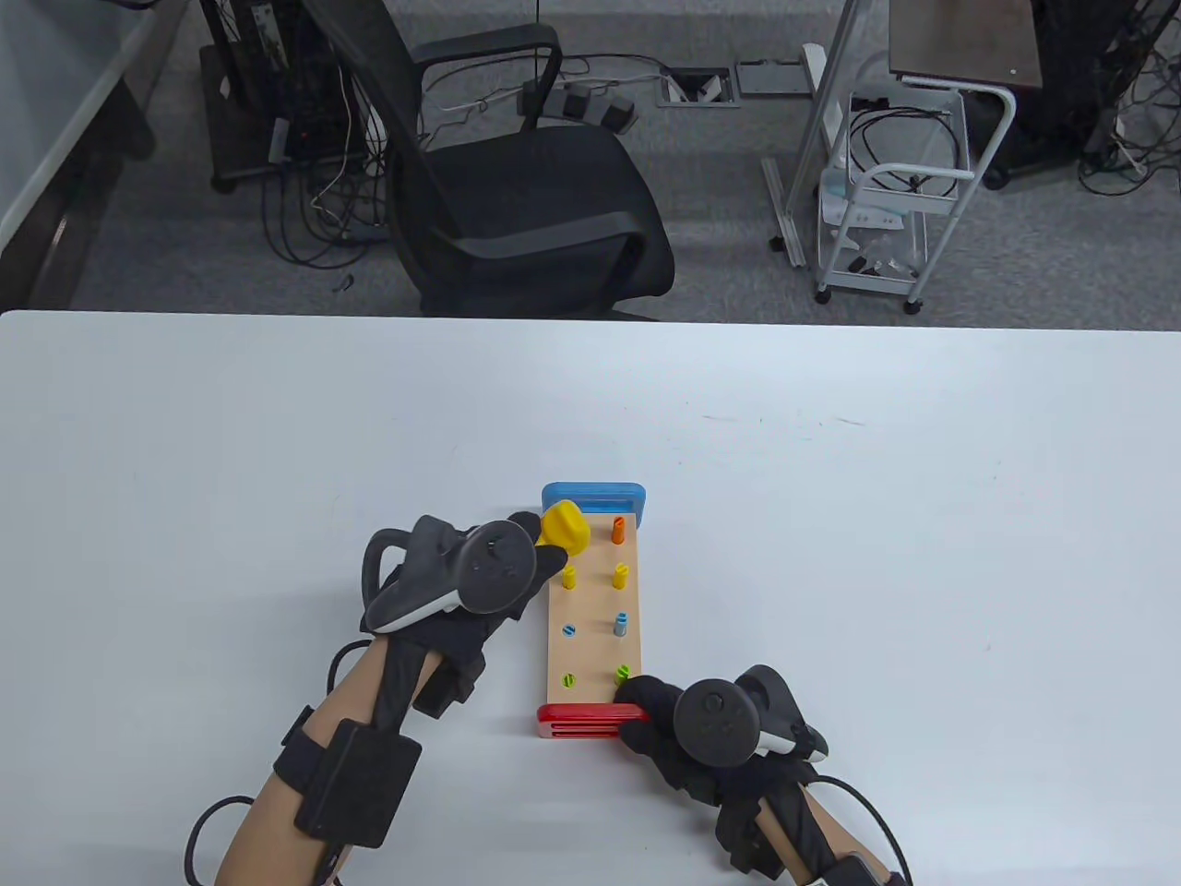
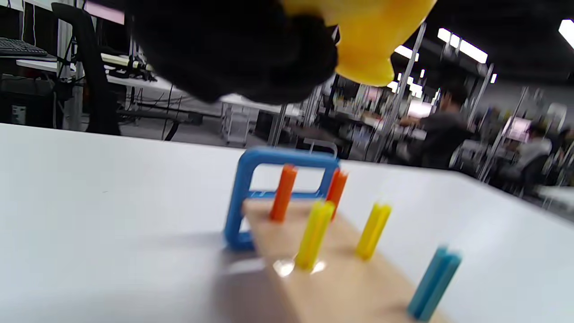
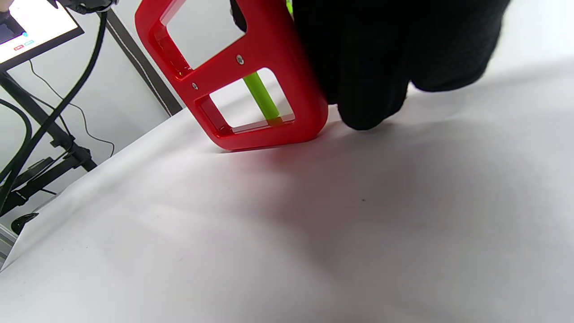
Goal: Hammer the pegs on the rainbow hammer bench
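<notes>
The hammer bench (image 1: 595, 628), a pale wooden plank between a blue plastic end frame (image 1: 595, 498) and a red plastic end frame (image 1: 586, 720), is sitting near the front middle of the white tabletop (image 1: 830, 517). Ribbed plastic pegs are standing in pairs along it: orange (image 1: 618, 530), yellow (image 1: 619, 576), blue (image 1: 621, 625) and green (image 1: 568, 680). Your left hand (image 1: 480, 577) is gripping the smooth yellow hammer (image 1: 565, 528), hanging it over the plank's far left corner. Your right hand (image 1: 687, 729) is pressing curled fingers against the red frame's right end. Beyond the tabletop, a black mesh office chair (image 1: 517, 185) and a white wire cart (image 1: 886, 194) are standing on grey carpet.
</notes>
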Demonstrator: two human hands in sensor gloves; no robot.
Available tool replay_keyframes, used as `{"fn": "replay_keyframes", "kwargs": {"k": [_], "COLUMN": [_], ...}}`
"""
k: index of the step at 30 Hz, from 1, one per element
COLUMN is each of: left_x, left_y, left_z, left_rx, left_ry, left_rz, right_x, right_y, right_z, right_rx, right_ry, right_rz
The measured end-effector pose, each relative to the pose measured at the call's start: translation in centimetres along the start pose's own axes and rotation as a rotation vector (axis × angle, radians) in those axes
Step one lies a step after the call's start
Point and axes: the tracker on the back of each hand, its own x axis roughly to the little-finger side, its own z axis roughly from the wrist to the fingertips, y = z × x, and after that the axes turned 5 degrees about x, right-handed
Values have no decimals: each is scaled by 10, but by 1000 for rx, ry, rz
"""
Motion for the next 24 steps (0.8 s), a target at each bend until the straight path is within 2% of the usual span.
{"fn": "replay_keyframes", "kwargs": {"k": [2, 3, 4, 5, 6, 7, 8, 9, 12, 14, 16, 17, 18, 19, 20, 21, 22, 23, 24], "left_x": [6, 9, 10, 9, 15, 10, 12, 10, 7, 5, 3, 4, 5, 4, 3, 3, 0, -1, -1], "left_y": [-13, -23, -48, -58, -52, -45, -42, -29, -4, -2, -17, -36, -57, -53, -46, -45, -33, -24, -12], "left_z": [1, 4, 13, 16, 9, 11, 12, 9, 0, -4, -2, 6, 14, 5, 9, 12, 11, 6, 3], "left_rx": [-57, -15, 174, 368, 234, 24, 161, 219, -1, -40, -30, 87, 286, 374, 140, 164, 279, 208, 84], "left_ry": [-8, 8, 70, 173, 92, 77, 96, 122, 64, 37, 30, 80, 127, 145, 87, 103, 118, 146, 110], "left_rz": [-27, 5, 137, 363, 278, 129, 134, 122, -32, -108, -47, 91, 223, 311, 140, 129, 195, 188, 130], "right_x": [0, 0, 0, 0, 0, 0, 0, 0, 0, 0, 0, 0, 0, 0, 0, 0, 0, 0, 0], "right_y": [0, 0, 0, 0, 0, 0, 0, 0, 0, 0, 0, 0, 0, 0, 0, 0, 0, 0, 0], "right_z": [0, 0, 0, 0, 0, 0, 0, 0, 0, 0, 0, 0, 0, 0, 0, 0, 0, 0, 0], "right_rx": [-1, -1, -1, -2, -3, -2, 1, 2, -1, 0, -1, -1, -1, 1, -1, -2, 1, 0, -3], "right_ry": [-1, 0, -1, 1, 0, 2, 0, 0, 0, -1, -1, -1, -1, 0, 1, 1, -1, -1, 0], "right_rz": [1, 1, 0, 1, 2, -4, -4, 1, 0, 1, 2, 1, 0, -1, -3, -3, 1, 2, 1]}}
